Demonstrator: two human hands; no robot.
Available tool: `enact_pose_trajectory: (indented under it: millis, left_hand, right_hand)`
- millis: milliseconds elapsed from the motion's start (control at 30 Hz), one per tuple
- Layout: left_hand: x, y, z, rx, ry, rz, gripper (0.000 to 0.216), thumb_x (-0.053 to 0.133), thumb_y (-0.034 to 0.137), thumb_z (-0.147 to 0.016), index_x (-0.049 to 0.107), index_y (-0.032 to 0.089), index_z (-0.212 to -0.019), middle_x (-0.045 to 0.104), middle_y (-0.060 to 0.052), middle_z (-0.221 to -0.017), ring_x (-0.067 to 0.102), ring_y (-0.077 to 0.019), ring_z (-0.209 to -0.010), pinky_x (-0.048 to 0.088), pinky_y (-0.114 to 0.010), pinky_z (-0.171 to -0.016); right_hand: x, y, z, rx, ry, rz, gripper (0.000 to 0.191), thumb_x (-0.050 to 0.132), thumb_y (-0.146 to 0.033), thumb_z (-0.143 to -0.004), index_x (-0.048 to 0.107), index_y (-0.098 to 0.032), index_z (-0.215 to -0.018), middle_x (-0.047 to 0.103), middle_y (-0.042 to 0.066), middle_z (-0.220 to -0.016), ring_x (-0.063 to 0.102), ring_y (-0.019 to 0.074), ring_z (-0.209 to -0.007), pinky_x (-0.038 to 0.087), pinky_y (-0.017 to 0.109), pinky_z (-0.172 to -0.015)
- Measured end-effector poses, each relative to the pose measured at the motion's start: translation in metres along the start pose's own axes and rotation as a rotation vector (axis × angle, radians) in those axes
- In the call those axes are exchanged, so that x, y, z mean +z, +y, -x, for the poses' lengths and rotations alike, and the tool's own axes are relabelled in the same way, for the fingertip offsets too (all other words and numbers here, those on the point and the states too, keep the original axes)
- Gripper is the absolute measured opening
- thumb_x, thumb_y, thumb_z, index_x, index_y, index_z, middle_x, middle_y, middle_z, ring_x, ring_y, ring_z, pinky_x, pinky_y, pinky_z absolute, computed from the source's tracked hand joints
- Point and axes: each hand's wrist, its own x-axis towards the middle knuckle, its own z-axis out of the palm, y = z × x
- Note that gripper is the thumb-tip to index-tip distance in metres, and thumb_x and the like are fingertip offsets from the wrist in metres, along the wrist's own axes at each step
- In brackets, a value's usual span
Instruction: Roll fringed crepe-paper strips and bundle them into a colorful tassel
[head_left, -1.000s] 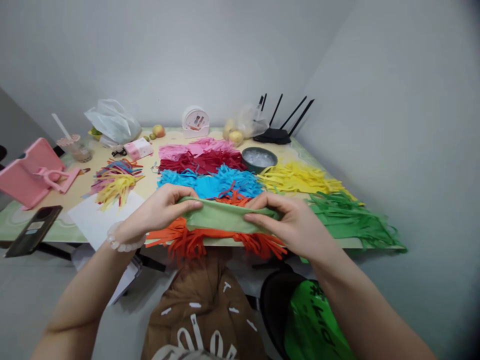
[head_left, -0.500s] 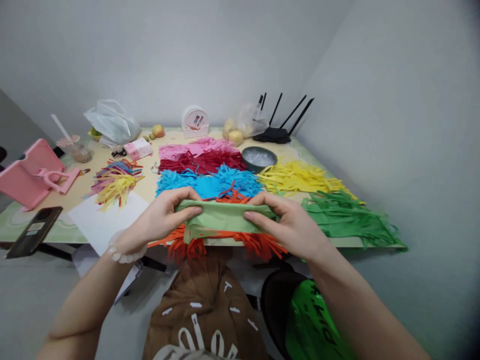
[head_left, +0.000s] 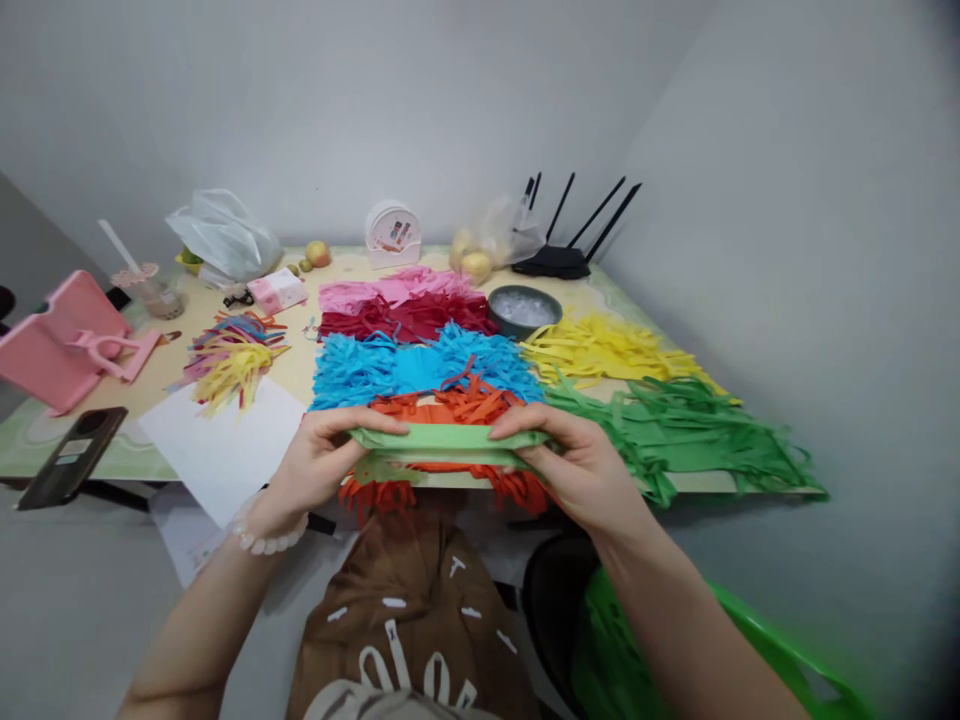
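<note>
I hold a folded strip of light green paper (head_left: 442, 440) flat over the table's front edge. My left hand (head_left: 322, 462) pinches its left end and my right hand (head_left: 574, 460) pinches its right end, thumbs on top. Just beneath and behind the strip lies fringed orange paper (head_left: 457, 405), part of it hanging over the edge. Beyond that are blue fringe (head_left: 412, 365), dark red fringe (head_left: 405, 320) and pink fringe (head_left: 390, 292). A beaded bracelet circles my left wrist.
Yellow fringe (head_left: 600, 348) and dark green fringe (head_left: 697, 435) lie on the right. A grey bowl (head_left: 523, 310), a router (head_left: 559, 262), plastic bags, fruit, mixed strips (head_left: 229, 360), white sheet (head_left: 225, 445), pink stand (head_left: 64, 340) and phone (head_left: 64, 458) fill the rest.
Both hands have drawn the green strip lower and nearer to me and flattened it, so more orange fringe shows behind it. The view has shifted slightly.
</note>
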Motion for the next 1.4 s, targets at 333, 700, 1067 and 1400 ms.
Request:
enact_pose_trajectory:
  millis: [333,700,1067,1400]
  left_hand:
    - [0.007,0.004,0.001,-0.058,0.015,0.091,0.018,0.063,0.029,-0.086,0.068,0.016,-0.075,0.063,-0.004,-0.077,0.057,-0.0153,-0.073,0.044,-0.025,-0.067]
    - [0.017,0.0,0.001,0.047,0.079,-0.454,0.019,0.067,0.026,-0.087,0.064,0.019,-0.104,0.07,-0.006,-0.1,0.064,-0.0178,-0.09,0.046,-0.027,-0.079]
    - [0.015,0.002,0.003,-0.303,-0.047,0.183,0.017,0.065,0.032,-0.088,0.06,0.017,-0.092,0.068,0.0,-0.066,0.065,-0.0134,-0.061,0.051,-0.023,-0.059]
    - [0.016,-0.012,0.007,-0.242,0.012,0.385,0.012,0.073,0.027,-0.082,0.076,0.015,-0.083,0.07,-0.006,-0.074,0.065,-0.0141,-0.069,0.053,-0.024,-0.066]
  right_hand:
    - [0.003,-0.01,-0.002,-0.175,-0.045,0.242,0.02,0.054,-0.014,-0.088,0.072,-0.022,-0.083,0.068,0.005,-0.088,0.065,0.0206,-0.085,0.052,0.03,-0.075]
    - [0.013,-0.011,0.002,-0.103,0.088,0.56,0.015,0.063,-0.02,-0.09,0.066,-0.021,-0.105,0.072,0.006,-0.104,0.067,0.0224,-0.093,0.05,0.031,-0.08]
    - [0.013,-0.004,0.007,0.202,0.109,0.106,0.011,0.07,-0.031,-0.085,0.07,-0.02,-0.088,0.069,0.001,-0.071,0.067,0.0162,-0.06,0.055,0.025,-0.058]
    - [0.021,0.005,0.006,0.148,0.166,-0.049,0.008,0.068,-0.024,-0.08,0.073,-0.021,-0.075,0.07,0.002,-0.071,0.066,0.0161,-0.061,0.055,0.026,-0.058]
